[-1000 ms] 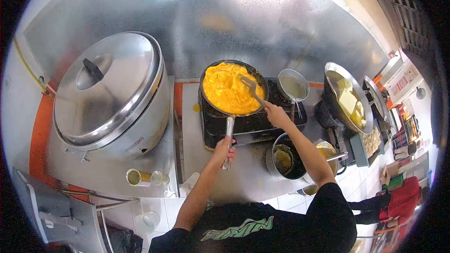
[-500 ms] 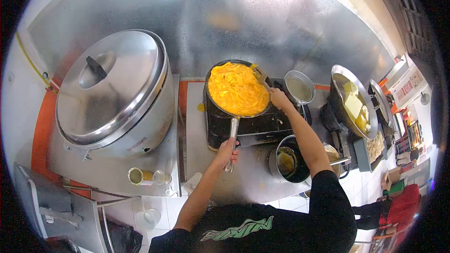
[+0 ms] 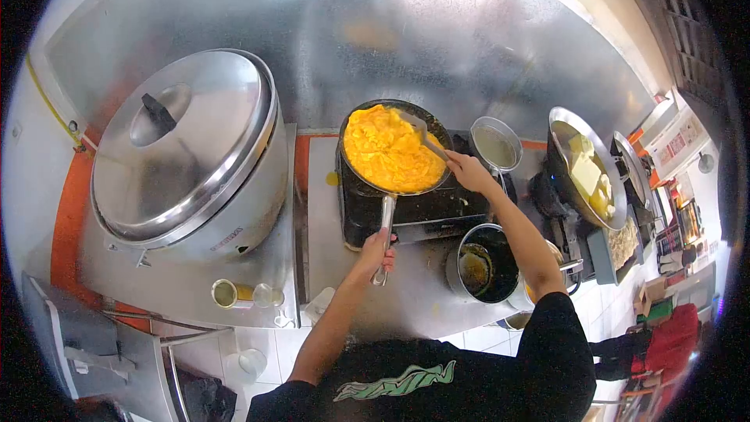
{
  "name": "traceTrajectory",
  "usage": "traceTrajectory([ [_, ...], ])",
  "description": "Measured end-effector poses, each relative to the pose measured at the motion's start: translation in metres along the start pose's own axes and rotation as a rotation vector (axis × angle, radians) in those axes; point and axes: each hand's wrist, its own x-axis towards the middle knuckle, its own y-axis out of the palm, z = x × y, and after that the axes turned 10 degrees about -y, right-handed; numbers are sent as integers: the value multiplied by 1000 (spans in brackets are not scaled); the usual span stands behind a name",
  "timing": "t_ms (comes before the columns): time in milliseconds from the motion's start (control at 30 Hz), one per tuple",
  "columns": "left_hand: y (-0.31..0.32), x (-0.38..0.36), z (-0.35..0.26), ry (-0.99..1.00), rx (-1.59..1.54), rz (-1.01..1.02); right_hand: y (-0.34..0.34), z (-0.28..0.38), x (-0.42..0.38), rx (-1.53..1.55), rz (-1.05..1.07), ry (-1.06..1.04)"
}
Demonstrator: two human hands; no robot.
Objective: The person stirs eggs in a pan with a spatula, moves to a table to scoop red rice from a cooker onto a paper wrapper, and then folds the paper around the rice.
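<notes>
My left hand is wrapped round the metal handle of a dark frying pan. A thick layer of orange-yellow scrambled egg covers most of the pan; bare dark metal shows at its upper right. With my right hand I grip a spatula, its blade at the upper right edge of the egg. The pan stands on a black stove. Beside my right hand is a small pot with cloudy liquid in it.
A large lidded steel cooker fills the left side. Below my right forearm stands a deep dark-lined pot. A wok with pale yellow blocks is at the right. Two small containers sit at the left table's front. A person in red is at lower right.
The spatula blade has moved left from the pan's right rim, pushing the egg inward and baring the pan's upper right. My left hand stays on the handle.
</notes>
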Motion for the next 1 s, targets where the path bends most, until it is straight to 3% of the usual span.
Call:
traceTrajectory([
  [67, -1, 0, 1, 6, 2, 5, -41, 47, 3, -14, 146, 137],
  [167, -1, 0, 1, 11, -7, 1, -67, 63, 9, -164, 356, 289],
  [267, 3, -4, 0, 0, -9, -7, -52, 28, 7, -211, 135, 292],
  [367, 4, -7, -2, 1, -20, 5, -32, -14, 18, -255, 59, 403],
  [467, 3, -6, -2, 8, -1, 0, 8, -68, 31, -315, 39, 101],
  [567, 3, -5, 0, 24, 12, 4, 12, -44, 70, 215, 266, 545],
  [667, 5, -7, -1, 16, 8, -12, 21, -71, 82, 465, 472, 486],
  [767, 3, -6, 0, 18, -9, -1, 2, -47, 81, 800, 460, 800],
  [867, -1, 1, 3, 19, -23, 22, -24, -10, 71, 775, 451, 786],
  [967, -1, 1, 3, 10, -28, 28, -32, -11, 56, 551, 456, 552],
  [1000, -1, 0, 2, 10, -25, 26, -28, -18, 49, 368, 357, 314],
])
